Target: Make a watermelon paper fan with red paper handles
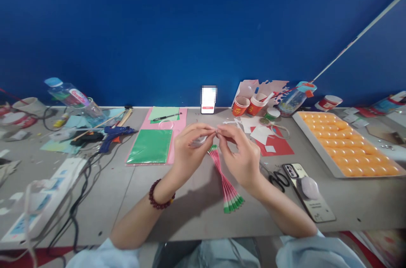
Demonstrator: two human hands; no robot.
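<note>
My left hand [192,146] and my right hand [240,152] meet above the middle of the table, thumbs and forefingers pinched close together. Whatever lies between the fingertips is too small to name. A pale, clear ring-like thing [199,140] shows behind the left palm; I cannot tell whether it is held. Just below the hands lies a bundle of slim pink strips with green ends [224,179], gathered narrow near its middle and fanned out toward me. Its upper end reaches almost under the fingertips.
A green paper pack [150,146], pen [167,117] and blue glue gun [114,137] lie left. A lit phone [208,99] leans on the wall. To the right are red paper cups [240,106], black-handled scissors [279,180], another phone [312,202] and a tray of orange balls [345,143].
</note>
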